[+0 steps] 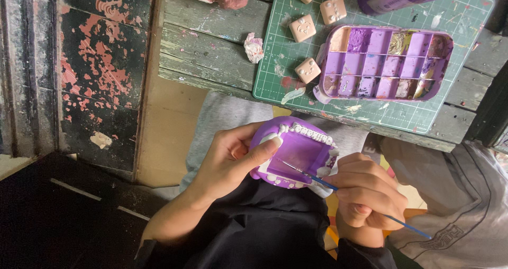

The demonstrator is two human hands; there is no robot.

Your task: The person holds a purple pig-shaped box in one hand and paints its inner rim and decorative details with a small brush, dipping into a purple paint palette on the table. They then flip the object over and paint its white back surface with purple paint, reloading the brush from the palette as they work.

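As seen from the head camera, both hands work over the person's lap, just below the near edge of the tabletop (211, 62). Left hand (227, 160): closed around a purple moulded piece (296, 152) with white raised trim, thumb laid across its upper left rim, the recessed face turned up toward the camera. Right hand (365, 192): pinched shut on a thin blue-handled brush (338, 188). The brush's long axis runs from lower right, where the handle sticks out past the hand, up and left to the tip, which rests in the recess of the piece. The piece thus lies to the left of the right hand and directly in the grasp of the left, the nearer hand. On the tabletop beyond: a green cutting mat (370, 110) bearing a purple compartment palette (386, 62), four small pale square blocks (302, 28), and a crumpled tissue (253, 47) just beside the mat.
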